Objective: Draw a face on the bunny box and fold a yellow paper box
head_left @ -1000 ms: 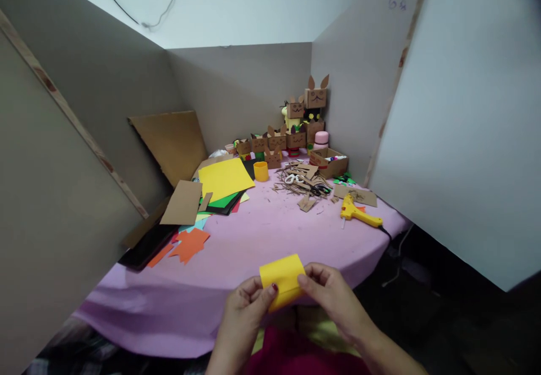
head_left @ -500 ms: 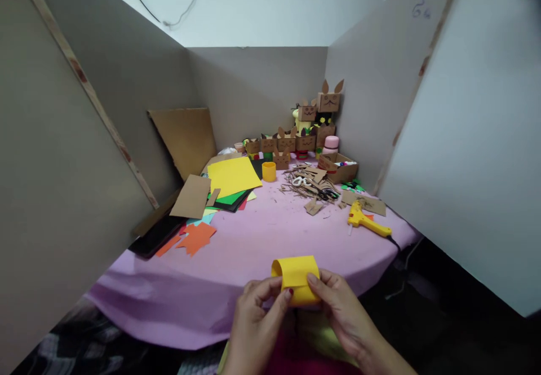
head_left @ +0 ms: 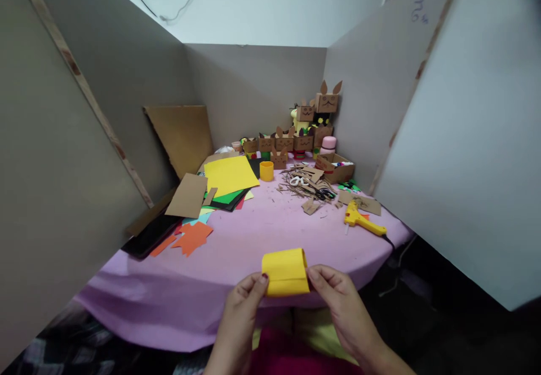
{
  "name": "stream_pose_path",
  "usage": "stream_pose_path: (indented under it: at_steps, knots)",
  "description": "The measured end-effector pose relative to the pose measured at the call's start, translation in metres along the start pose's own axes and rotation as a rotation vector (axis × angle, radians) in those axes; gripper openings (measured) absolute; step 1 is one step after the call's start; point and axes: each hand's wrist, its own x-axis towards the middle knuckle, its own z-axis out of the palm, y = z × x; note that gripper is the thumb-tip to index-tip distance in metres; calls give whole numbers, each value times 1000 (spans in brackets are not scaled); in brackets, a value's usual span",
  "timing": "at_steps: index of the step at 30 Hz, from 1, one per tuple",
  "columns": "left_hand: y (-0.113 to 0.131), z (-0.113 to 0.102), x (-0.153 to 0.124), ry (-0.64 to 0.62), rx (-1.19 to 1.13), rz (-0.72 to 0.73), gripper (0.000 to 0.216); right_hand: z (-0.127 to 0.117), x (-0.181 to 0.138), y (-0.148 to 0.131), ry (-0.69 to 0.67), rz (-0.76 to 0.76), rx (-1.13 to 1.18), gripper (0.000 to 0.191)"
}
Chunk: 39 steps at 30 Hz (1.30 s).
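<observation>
Between my hands, just over the table's front edge, is a yellow foam-sheet tube (head_left: 285, 272), with an overlapping seam running along its near side. My left hand (head_left: 244, 301) pinches its left end between thumb and fingers. At the right end, my right hand (head_left: 336, 293) grips the rim with thumb and fingertips. A similar short yellow ring (head_left: 266, 171) stands farther back on the table. To the right lies a yellow hot glue gun (head_left: 362, 220), its nozzle end beside a cardboard piece.
Left on the pink-covered table (head_left: 240, 239) lie yellow sheets (head_left: 231, 175), cardboard (head_left: 187, 195) and orange scraps (head_left: 192, 238). Cardboard strips with scissors (head_left: 299, 181) spread mid-right. Behind stand several cardboard animal figures (head_left: 284, 139) and an open box (head_left: 335, 167). Grey partitions (head_left: 253, 82) enclose the table.
The yellow tube has turned so its seam faces me, and moved slightly left. My hands have shifted outward to its two ends.
</observation>
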Motion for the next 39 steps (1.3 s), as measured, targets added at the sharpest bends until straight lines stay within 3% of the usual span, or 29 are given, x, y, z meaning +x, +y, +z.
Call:
stream_pose_path:
  at_steps: [3, 7, 15, 20, 25, 33, 39]
  knots:
    - [-3, -1, 4, 12, -67, -74, 18, -1, -1, -3, 61, -32, -61, 28]
    - [-4, 1, 2, 36, -215, -147, 16, 3, -3, -9, 3, -82, -200, 29]
    - [-17, 10, -3, -102, -273, -223, 24, 8, -7, -12, 103, -290, -707, 21]
    - [-28, 15, -5, -171, -346, -273, 20, 6, -11, -15, 135, -506, -819, 18]
    - [-30, 15, -9, -177, -350, -348, 23, 6, -15, -18, 114, -607, -884, 14]
    - [-36, 12, -12, -178, -418, -438, 23, 8, -19, -18, 78, -594, -881, 8]
    - [-32, 11, -12, -118, -346, -424, 18, 5, -18, -21, 80, -387, -715, 13]
